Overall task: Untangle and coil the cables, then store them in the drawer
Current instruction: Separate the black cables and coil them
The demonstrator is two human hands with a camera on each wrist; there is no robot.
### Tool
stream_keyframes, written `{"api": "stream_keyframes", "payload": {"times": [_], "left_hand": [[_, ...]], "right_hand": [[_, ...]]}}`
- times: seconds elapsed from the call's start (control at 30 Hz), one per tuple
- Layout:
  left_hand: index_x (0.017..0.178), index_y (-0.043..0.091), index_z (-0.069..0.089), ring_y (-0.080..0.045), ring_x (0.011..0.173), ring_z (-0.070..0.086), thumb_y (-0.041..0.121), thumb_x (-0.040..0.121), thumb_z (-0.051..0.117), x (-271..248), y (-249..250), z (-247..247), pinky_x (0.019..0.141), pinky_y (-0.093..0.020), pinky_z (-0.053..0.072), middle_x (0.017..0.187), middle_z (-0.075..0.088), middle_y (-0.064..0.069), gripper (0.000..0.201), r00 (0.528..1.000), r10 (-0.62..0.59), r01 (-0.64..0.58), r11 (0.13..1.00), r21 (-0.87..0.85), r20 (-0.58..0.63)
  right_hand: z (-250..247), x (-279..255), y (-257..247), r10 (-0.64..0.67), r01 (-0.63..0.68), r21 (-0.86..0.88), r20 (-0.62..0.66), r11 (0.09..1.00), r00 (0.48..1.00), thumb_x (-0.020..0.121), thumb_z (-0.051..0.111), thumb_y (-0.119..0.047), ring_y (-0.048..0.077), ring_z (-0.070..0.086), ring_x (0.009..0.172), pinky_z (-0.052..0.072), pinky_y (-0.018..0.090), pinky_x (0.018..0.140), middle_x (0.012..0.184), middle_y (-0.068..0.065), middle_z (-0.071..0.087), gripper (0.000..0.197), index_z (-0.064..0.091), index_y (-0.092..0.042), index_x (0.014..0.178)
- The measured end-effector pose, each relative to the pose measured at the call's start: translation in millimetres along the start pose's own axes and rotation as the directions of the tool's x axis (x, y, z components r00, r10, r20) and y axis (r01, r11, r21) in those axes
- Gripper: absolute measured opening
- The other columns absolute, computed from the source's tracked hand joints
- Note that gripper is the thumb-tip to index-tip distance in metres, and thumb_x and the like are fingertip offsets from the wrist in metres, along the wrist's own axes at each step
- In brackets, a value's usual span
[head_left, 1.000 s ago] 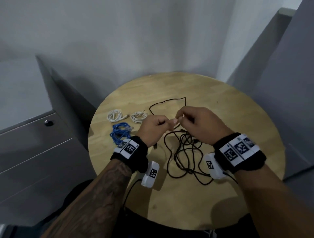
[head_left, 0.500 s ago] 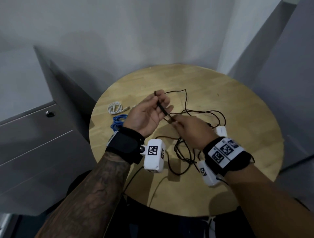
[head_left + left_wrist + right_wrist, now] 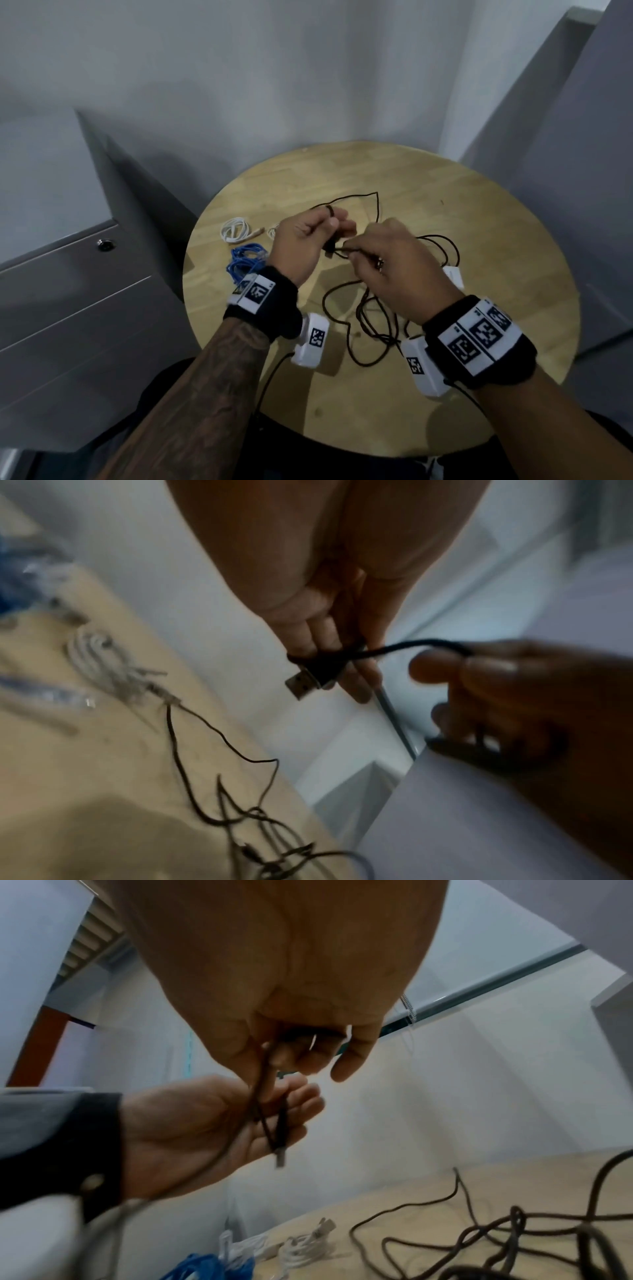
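A long black cable (image 3: pixel 368 313) lies tangled on the round wooden table (image 3: pixel 479 212). Above it my left hand (image 3: pixel 337 228) grips the cable's end; in the left wrist view a loop crosses my fingers (image 3: pixel 329 642) and the USB plug (image 3: pixel 304 681) sticks out below them. My right hand (image 3: pixel 352 251), close on the right, pinches the same cable between thumb and fingertips (image 3: pixel 284 1053). A blue coiled cable (image 3: pixel 245 260) and a white coiled cable (image 3: pixel 234 231) lie at the table's left; my left hand partly hides a second white coil (image 3: pixel 273 231).
A grey drawer cabinet (image 3: pixel 68 301) with a round lock (image 3: pixel 104 245) stands left of the table, its drawers closed. Grey walls and panels close in behind and to the right. A small white tag (image 3: pixel 454 277) lies by the black cable's right loops.
My left hand has turned from palm-up with fingers spread to curled round the cable end. My right hand has moved up close to it, drawing the cable across.
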State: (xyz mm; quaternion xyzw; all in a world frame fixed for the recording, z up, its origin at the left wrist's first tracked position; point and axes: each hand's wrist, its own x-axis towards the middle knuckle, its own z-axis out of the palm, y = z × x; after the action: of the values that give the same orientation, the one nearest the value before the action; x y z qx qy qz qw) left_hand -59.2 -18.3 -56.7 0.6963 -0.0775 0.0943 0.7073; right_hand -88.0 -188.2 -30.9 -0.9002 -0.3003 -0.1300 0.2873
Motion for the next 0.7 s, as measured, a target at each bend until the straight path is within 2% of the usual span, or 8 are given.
{"api": "stream_keyframes", "payload": {"times": [0.07, 0.13, 0.23, 0.33, 0.43, 0.6, 0.67, 0.7], "left_hand": [[0.098, -0.002, 0.065, -0.013, 0.067, 0.064, 0.004, 0.100, 0.047, -2.9, 1.3, 2.2, 0.062, -0.032, 0.048, 0.077, 0.066, -0.009, 0.019, 0.991, 0.005, -0.028, 0.984, 0.176, 0.133], [0.091, -0.001, 0.063, -0.013, 0.057, 0.052, 0.013, 0.102, 0.046, -6.3, 3.7, 5.0, 0.057, -0.028, 0.041, 0.064, 0.057, -0.002, 0.025, 0.969, -0.061, 0.005, 0.974, 0.226, 0.241], [0.084, 0.005, 0.064, 0.001, 0.054, 0.046, 0.024, 0.102, 0.047, -8.0, 9.3, 5.6, 0.059, -0.016, 0.037, 0.055, 0.053, 0.015, 0.031, 0.944, -0.095, -0.028, 0.931, 0.365, 0.315], [0.077, 0.013, 0.062, 0.002, 0.056, 0.046, 0.029, 0.102, 0.047, -4.1, 4.2, -2.0, 0.059, -0.020, 0.036, 0.057, 0.051, 0.013, 0.033, 0.964, -0.048, -0.089, 0.869, 0.486, 0.262], [0.073, 0.017, 0.058, -0.003, 0.060, 0.048, 0.032, 0.101, 0.047, -1.5, -4.0, -4.3, 0.060, -0.025, 0.036, 0.061, 0.050, 0.008, 0.034, 0.980, -0.007, -0.107, 0.827, 0.552, 0.201], [0.073, 0.017, 0.055, -0.005, 0.050, 0.039, 0.034, 0.101, 0.045, 5.6, -2.7, -14.0, 0.051, -0.027, 0.033, 0.055, 0.041, 0.009, 0.034, 0.997, 0.073, -0.059, 0.824, 0.563, -0.003], [0.073, 0.019, 0.054, -0.005, 0.050, 0.040, 0.035, 0.101, 0.045, 7.0, -3.3, -18.7, 0.052, -0.029, 0.033, 0.055, 0.043, 0.008, 0.034, 0.996, 0.084, -0.065, 0.803, 0.592, -0.005], [0.072, 0.019, 0.055, -0.005, 0.050, 0.042, 0.036, 0.101, 0.045, 6.0, -3.2, -18.3, 0.052, -0.028, 0.032, 0.055, 0.044, 0.008, 0.034, 0.997, 0.074, -0.076, 0.783, 0.618, 0.029]], "right_hand": [[-9.4, 3.8, 10.4, 0.034, -0.040, -0.044, -0.123, 0.998, 0.992, 0.092, 0.061, -0.013, 0.015, 0.044, 0.091, 0.040, 0.032, 0.074, 0.085, -0.007, 0.054, 0.018, 0.072, -0.020, 0.105], [-17.5, 3.4, 22.6, 0.079, -0.086, -0.033, -0.180, 0.996, 0.980, 0.091, 0.065, -0.010, 0.013, 0.050, 0.091, 0.047, 0.032, 0.076, 0.090, -0.009, 0.051, 0.016, 0.071, -0.019, 0.103], [-27.2, 1.1, 33.2, 0.234, -0.211, 0.202, -0.095, 0.956, 0.968, 0.090, 0.072, -0.012, 0.007, 0.063, 0.074, 0.051, 0.023, 0.067, 0.088, -0.008, 0.063, 0.012, 0.075, -0.020, 0.097], [-38.6, -2.0, 31.9, 0.404, -0.449, 0.371, 0.196, 0.813, 0.894, 0.091, 0.072, -0.017, 0.010, 0.053, 0.043, 0.043, 0.020, 0.044, 0.067, -0.005, 0.069, 0.004, 0.076, -0.016, 0.088], [-43.3, -3.3, 31.3, 0.369, -0.477, 0.368, 0.327, 0.798, 0.870, 0.092, 0.071, -0.024, 0.011, 0.046, 0.041, 0.043, 0.023, 0.043, 0.060, -0.003, 0.068, 0.016, 0.074, -0.015, 0.079], [-41.2, -4.6, 37.7, 0.367, -0.531, 0.513, 0.392, 0.674, 0.844, 0.091, 0.069, -0.009, 0.029, 0.069, 0.065, 0.058, 0.040, 0.069, 0.078, 0.017, 0.074, 0.011, 0.073, -0.007, 0.102], [-39.3, -3.5, 39.4, 0.412, -0.529, 0.494, 0.333, 0.690, 0.848, 0.097, 0.062, -0.007, 0.030, 0.070, 0.065, 0.060, 0.038, 0.067, 0.076, 0.015, 0.070, 0.009, 0.070, -0.006, 0.101], [-38.9, -2.0, 40.0, 0.442, -0.530, 0.451, 0.293, 0.718, 0.848, 0.099, 0.059, -0.010, 0.028, 0.070, 0.061, 0.059, 0.031, 0.059, 0.074, 0.011, 0.066, 0.009, 0.068, -0.008, 0.099]]}}
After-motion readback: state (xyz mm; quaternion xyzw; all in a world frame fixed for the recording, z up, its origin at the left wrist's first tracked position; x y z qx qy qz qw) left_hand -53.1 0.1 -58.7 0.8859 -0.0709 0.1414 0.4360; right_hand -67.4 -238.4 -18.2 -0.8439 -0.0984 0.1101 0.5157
